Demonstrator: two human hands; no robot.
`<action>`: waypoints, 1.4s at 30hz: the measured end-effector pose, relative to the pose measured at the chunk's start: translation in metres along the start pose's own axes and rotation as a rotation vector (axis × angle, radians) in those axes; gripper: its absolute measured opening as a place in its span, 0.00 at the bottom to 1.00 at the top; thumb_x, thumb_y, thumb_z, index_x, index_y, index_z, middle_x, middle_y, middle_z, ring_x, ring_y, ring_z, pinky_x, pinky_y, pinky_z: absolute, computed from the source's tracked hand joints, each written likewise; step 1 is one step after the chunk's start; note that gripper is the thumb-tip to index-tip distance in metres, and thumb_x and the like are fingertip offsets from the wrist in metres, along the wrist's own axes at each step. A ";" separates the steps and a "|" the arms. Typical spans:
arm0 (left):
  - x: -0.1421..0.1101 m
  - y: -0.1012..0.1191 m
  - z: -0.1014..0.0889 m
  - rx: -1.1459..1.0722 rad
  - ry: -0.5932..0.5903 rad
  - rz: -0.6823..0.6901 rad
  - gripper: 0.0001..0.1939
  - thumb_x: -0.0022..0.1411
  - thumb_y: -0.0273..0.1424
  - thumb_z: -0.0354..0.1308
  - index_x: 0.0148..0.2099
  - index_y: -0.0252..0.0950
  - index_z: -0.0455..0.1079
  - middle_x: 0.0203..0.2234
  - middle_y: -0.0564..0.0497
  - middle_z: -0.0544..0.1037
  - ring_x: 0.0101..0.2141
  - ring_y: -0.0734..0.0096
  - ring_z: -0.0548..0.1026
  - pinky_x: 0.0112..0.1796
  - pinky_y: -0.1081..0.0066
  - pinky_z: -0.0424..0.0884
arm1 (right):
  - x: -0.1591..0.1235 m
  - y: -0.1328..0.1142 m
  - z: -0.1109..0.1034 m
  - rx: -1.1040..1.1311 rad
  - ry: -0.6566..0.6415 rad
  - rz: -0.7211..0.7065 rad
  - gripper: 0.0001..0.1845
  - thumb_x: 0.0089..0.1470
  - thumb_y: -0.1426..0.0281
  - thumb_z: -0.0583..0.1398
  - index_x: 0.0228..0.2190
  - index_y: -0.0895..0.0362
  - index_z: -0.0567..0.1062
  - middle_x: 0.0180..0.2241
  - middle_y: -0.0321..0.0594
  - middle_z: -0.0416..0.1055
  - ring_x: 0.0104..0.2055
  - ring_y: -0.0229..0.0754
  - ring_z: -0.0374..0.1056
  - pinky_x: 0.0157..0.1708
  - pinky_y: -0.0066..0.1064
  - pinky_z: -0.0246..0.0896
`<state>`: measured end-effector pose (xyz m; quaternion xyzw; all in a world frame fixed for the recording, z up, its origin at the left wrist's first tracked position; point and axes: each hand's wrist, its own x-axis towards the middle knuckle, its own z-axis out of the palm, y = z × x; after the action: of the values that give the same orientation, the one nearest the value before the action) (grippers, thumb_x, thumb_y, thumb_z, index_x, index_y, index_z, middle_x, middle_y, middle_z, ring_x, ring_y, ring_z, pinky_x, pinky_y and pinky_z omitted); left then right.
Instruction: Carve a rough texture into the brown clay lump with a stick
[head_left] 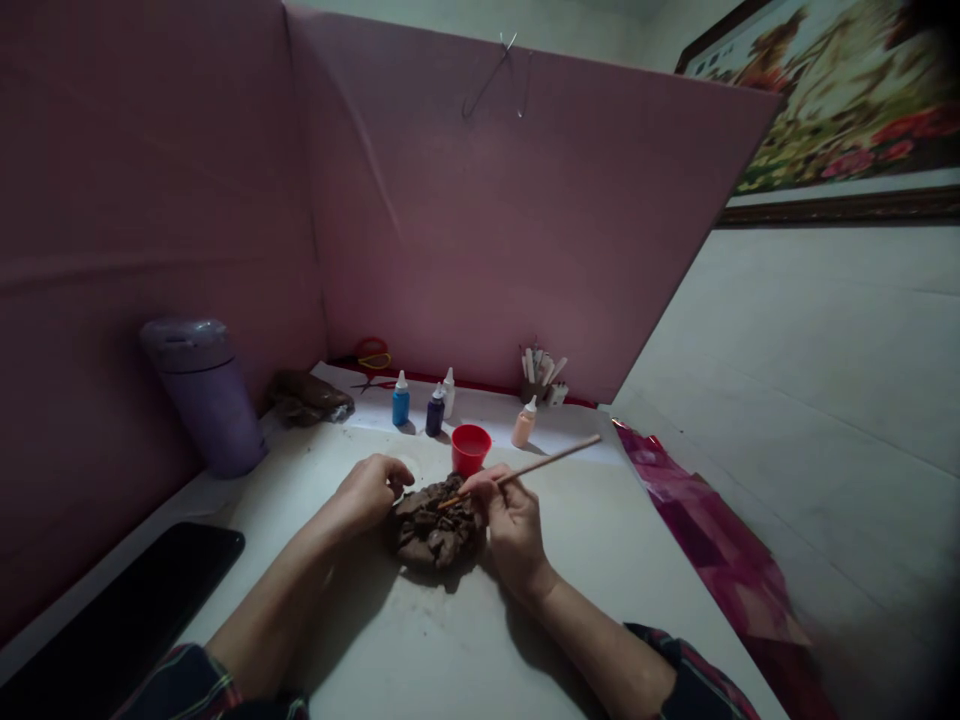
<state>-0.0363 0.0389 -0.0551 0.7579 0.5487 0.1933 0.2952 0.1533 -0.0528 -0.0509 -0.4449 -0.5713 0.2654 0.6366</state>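
Note:
A lumpy mound of brown clay (pixel 435 540) lies on the white tabletop in front of me. My right hand (pixel 511 520) pinches a thin wooden stick (pixel 551 459), and the stick's lower tip touches the top of the clay. At the clay's left edge rests my left hand (pixel 375 490), its fingers curled in; whether they hold anything is hidden. Just behind the clay stands a red cup (pixel 471 449).
Behind are blue (pixel 401 403), dark purple (pixel 435 414), white (pixel 449 395) and peach (pixel 524 424) squeeze bottles, scissors (pixel 373 362) and a tool holder (pixel 535 388). Left stand a purple tumbler (pixel 206 400), wrapped brown clay (pixel 306 397) and a black phone-like slab (pixel 127 620).

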 end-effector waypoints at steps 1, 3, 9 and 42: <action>0.000 -0.001 0.000 0.019 -0.019 0.035 0.17 0.47 0.22 0.53 0.38 0.34 0.79 0.34 0.46 0.81 0.36 0.64 0.75 0.36 0.73 0.66 | -0.002 -0.002 0.000 -0.035 -0.017 -0.056 0.16 0.60 0.61 0.56 0.27 0.57 0.73 0.25 0.37 0.69 0.26 0.37 0.63 0.28 0.29 0.59; -0.001 -0.001 0.000 0.063 -0.039 0.087 0.18 0.45 0.21 0.53 0.37 0.35 0.79 0.34 0.46 0.80 0.35 0.64 0.74 0.35 0.72 0.65 | -0.002 -0.002 0.000 -0.049 -0.026 -0.068 0.16 0.60 0.61 0.55 0.27 0.58 0.74 0.25 0.38 0.70 0.27 0.37 0.64 0.29 0.29 0.60; 0.000 0.001 -0.001 0.129 -0.089 0.129 0.16 0.44 0.22 0.52 0.33 0.36 0.77 0.30 0.48 0.77 0.32 0.67 0.72 0.33 0.72 0.63 | 0.010 0.010 -0.002 0.132 0.072 0.184 0.21 0.56 0.53 0.58 0.25 0.57 0.69 0.22 0.37 0.71 0.19 0.35 0.60 0.17 0.25 0.53; -0.026 0.030 -0.037 -0.129 -0.224 0.102 0.09 0.45 0.35 0.61 0.28 0.35 0.72 0.18 0.56 0.68 0.24 0.72 0.65 0.27 0.74 0.57 | 0.006 0.006 -0.013 0.080 0.176 -0.042 0.15 0.62 0.60 0.55 0.28 0.57 0.70 0.25 0.36 0.70 0.21 0.34 0.60 0.21 0.27 0.56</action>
<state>-0.0459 0.0159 -0.0071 0.7811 0.4593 0.1571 0.3927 0.1684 -0.0484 -0.0531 -0.4287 -0.5115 0.2342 0.7069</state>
